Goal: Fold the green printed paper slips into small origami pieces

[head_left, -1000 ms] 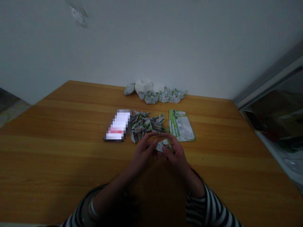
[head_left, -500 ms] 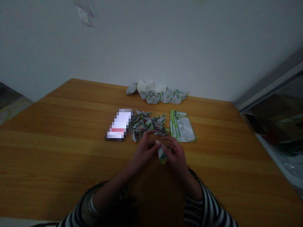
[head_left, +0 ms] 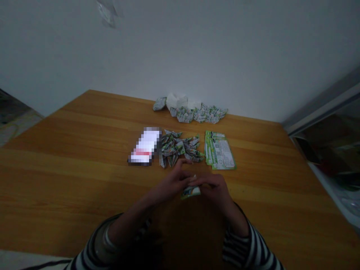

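Now both hands pinch a small green-and-white folded paper [head_left: 190,191].

We hold a small paper [head_left: 190,192] between our left hand [head_left: 176,180] and right hand [head_left: 215,187], fingertips meeting over it. It is a white slip printed in green, folded small. Only its lower part shows under our fingers; the rest is hidden. It sits roughly level, its long side running left to right, over the table [head_left: 70,168] towards the middle of the near edge. We cannot tell whether it touches the wood.
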Demonstrator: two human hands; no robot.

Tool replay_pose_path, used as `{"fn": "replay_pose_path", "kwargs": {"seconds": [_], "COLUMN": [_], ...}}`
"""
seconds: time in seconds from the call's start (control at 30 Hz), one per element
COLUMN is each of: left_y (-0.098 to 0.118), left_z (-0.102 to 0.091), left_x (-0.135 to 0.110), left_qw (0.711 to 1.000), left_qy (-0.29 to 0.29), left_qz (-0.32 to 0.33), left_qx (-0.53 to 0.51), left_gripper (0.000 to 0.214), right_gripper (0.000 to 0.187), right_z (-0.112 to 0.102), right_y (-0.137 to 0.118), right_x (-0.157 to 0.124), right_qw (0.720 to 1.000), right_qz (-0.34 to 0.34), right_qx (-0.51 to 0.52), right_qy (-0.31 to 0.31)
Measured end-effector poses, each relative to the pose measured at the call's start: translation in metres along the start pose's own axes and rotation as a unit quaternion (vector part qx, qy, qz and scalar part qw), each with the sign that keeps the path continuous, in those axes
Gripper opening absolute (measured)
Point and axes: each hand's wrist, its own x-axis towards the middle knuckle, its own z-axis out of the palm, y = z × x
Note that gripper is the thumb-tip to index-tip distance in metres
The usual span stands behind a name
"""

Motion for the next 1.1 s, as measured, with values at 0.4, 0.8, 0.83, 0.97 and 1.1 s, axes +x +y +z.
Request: {"fn": "replay_pose_path", "kwargs": {"seconds": [0.4,0.8,0.83,0.97,1.1], "left_y": [0.0,0.005,0.005,0.005,0.003], "left_z": [0.001,0.015,0.017,0.021,0.024], "left_x": [0.001,-0.005,-0.005,-0.003,-0.002], "left_qw": [0.974,0.962,0.962,0.958,0.954], "left_qy": [0.107,0.216,0.224,0.261,0.281], "left_qz": [0.17,0.149,0.141,0.115,0.101], "left_qx": [0.108,0.068,0.063,0.037,0.02], "left_gripper": [0.012,0.005,0.006,0.011,0.017], "right_gripper": [0.009,0.007,0.006,0.011,0.015], "right_z": [0.005,0.003,0.005,0.017,0.031], "right_y": [0.006,0.001,0.0,-0.003,-0.005], "right_x": [0.003,-0.002,-0.001,0.0,0.003], "right_qw": [0.966,0.977,0.976,0.964,0.942], "right_qz": [0.092,0.009,0.01,0.046,0.092], "right_qx": [0.073,0.04,0.044,0.058,0.133], "right_qy": [0.23,0.209,0.215,0.255,0.293]}}
